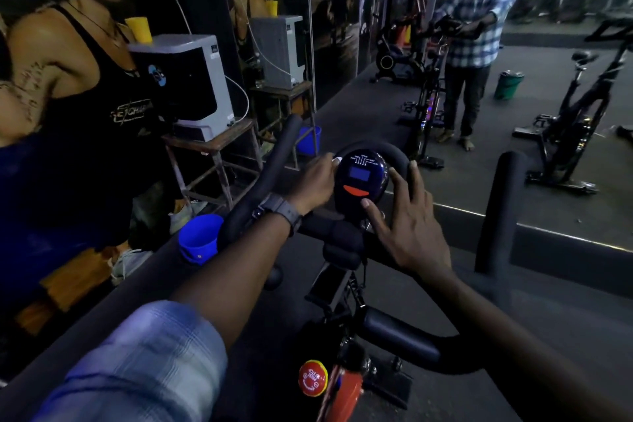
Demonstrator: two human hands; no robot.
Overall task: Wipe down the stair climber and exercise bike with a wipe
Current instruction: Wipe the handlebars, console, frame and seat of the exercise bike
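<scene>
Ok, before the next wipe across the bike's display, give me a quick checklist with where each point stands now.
1. Wipe in hand: ok, a bit of white wipe shows at the left hand fingertips.
2. Wipe on the display: ok, at its left edge.
3. Display steadied: ok, the right hand has straight fingers against its right and lower edge.
4. Screen wiped: cannot tell, the light is too dim.
5. Handlebar wiped: cannot tell.
6. Wipe clean enough to go on: cannot tell, mostly hidden under the fingers.
</scene>
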